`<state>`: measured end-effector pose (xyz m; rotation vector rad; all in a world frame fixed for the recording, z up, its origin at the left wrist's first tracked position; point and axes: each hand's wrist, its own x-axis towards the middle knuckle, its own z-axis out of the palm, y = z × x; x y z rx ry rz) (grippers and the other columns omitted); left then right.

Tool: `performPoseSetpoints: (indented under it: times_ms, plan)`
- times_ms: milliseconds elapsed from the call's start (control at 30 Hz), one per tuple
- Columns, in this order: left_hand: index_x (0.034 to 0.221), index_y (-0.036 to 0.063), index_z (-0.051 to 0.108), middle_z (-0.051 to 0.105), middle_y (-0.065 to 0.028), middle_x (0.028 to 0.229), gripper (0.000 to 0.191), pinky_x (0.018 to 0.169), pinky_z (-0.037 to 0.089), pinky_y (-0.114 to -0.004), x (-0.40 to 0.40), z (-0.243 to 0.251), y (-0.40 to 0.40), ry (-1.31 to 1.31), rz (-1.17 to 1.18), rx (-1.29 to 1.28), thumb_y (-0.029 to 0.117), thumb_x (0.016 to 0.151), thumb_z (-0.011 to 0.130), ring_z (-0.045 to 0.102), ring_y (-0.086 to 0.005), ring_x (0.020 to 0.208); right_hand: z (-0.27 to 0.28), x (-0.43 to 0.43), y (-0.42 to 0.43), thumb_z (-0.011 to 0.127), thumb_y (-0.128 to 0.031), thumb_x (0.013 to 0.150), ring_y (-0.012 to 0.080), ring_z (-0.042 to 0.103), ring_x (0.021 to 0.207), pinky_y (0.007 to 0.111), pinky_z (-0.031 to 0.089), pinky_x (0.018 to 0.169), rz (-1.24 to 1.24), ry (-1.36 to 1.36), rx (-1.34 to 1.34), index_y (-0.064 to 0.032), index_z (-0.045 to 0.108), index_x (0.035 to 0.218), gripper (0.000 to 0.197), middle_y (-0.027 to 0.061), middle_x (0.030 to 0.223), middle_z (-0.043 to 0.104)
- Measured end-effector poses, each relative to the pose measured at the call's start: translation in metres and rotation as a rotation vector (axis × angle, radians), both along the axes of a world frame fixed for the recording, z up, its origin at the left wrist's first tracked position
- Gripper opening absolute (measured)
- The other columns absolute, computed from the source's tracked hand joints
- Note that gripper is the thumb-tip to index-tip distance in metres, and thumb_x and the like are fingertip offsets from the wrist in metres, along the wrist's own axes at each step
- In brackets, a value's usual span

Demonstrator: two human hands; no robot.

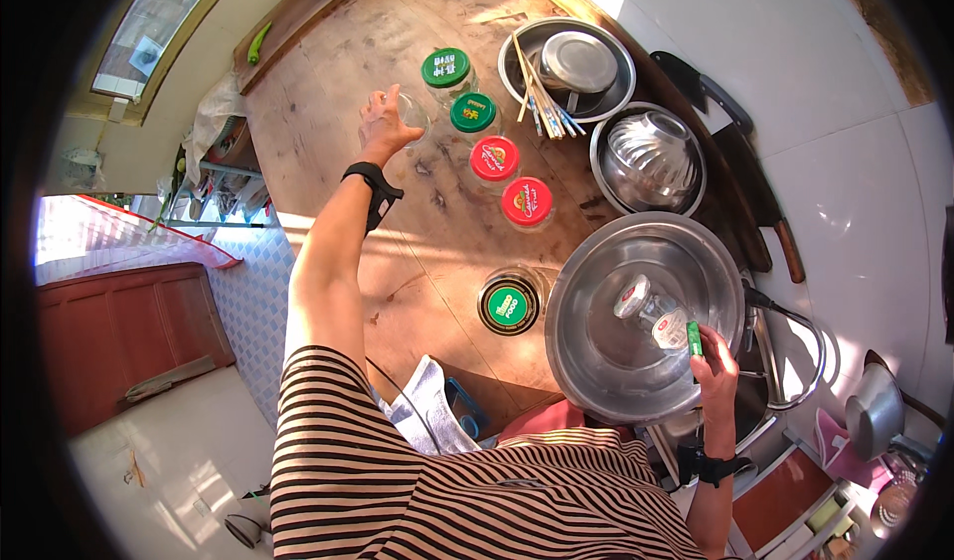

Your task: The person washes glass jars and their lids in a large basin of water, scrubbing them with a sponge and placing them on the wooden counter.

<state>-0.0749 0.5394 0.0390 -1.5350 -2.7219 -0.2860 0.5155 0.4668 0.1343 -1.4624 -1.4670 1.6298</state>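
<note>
At the far left of the jars, my left hand [381, 124] curls its thumb and fingers around the side of a clear, lidless glass jar [416, 119]. My right hand [717, 370] holds a small green object [695, 339], perhaps a jar lid seen edge-on, over the near right rim of a large steel basin [581, 366]. Inside that basin lies a clear glass jar [657, 312] with a white and red label. Lidded jars stand in a slanting row: two green-topped jars [446, 68] [473, 113], then two red-topped jars [495, 159] [527, 202].
A black-and-green-lidded jar [509, 305] stands beside the basin. Behind are a steel bowl [509, 87] with chopsticks [548, 105] and another steel bowl [596, 176]. A cleaver [704, 90] hangs by the wall. A faucet [812, 336] is right; a green pepper [258, 42] lies far left.
</note>
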Motion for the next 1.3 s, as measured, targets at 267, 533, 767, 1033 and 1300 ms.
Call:
performPoseSetpoints:
  times_ms: [267, 533, 767, 1033, 1300]
  plan:
    - [0.129, 0.0119, 0.034, 0.041, -0.0079, 0.127, 0.09, 0.089, 0.045, -0.042, -0.008, -0.021, 0.013, -0.088, 0.025, -0.008, 0.032, 0.052, 0.076, 0.043, -0.0326, 0.113, 0.003, -0.018, 0.003, 0.066, -0.017, 0.076, 0.0205, 0.052, 0.106, 0.031, 0.041, 0.092, -0.009, 0.031, -0.025, 0.0072, 0.044, 0.123, 0.057, 0.0141, 0.115, 0.054]
    - [0.132, 0.0106, 0.033, 0.039, -0.0127, 0.132, 0.095, 0.1, 0.036, -0.04, -0.023, -0.029, 0.017, -0.09, -0.018, -0.021, 0.04, 0.053, 0.078, 0.037, -0.0329, 0.122, 0.001, -0.03, 0.002, 0.066, -0.016, 0.076, 0.0217, 0.052, 0.108, 0.032, 0.04, 0.094, 0.007, 0.045, -0.024, 0.0075, 0.044, 0.123, 0.057, 0.0144, 0.116, 0.053]
    - [0.132, 0.0055, 0.038, 0.035, -0.0206, 0.135, 0.09, 0.1, 0.033, -0.042, -0.024, -0.025, 0.003, 0.161, -0.152, 0.295, 0.054, 0.064, 0.072, 0.037, -0.0347, 0.123, 0.013, -0.05, 0.013, 0.073, -0.009, 0.07, 0.0182, 0.049, 0.11, 0.031, 0.038, 0.095, 0.073, 0.034, 0.03, -0.0037, 0.041, 0.129, 0.067, 0.0099, 0.12, 0.05]
    - [0.126, 0.0024, 0.041, 0.049, -0.0171, 0.12, 0.061, 0.084, 0.047, -0.037, 0.243, 0.13, -0.063, -0.739, -0.859, 0.194, 0.025, 0.077, 0.07, 0.055, -0.0282, 0.106, 0.042, -0.07, 0.015, 0.082, -0.01, 0.054, 0.0321, 0.046, 0.116, 0.04, 0.042, 0.094, 0.332, -0.38, 0.659, -0.0082, 0.04, 0.129, 0.085, 0.0147, 0.125, 0.046]
    - [0.126, -0.0009, 0.041, 0.05, -0.015, 0.113, 0.049, 0.073, 0.052, -0.03, 0.316, 0.137, -0.097, -1.276, -0.751, 0.11, 0.016, 0.084, 0.062, 0.055, -0.0223, 0.102, 0.064, -0.085, 0.0, 0.081, -0.009, 0.054, 0.0359, 0.046, 0.113, 0.043, 0.043, 0.091, 0.421, -0.363, 0.851, -0.0071, 0.04, 0.128, 0.085, 0.0166, 0.125, 0.044]
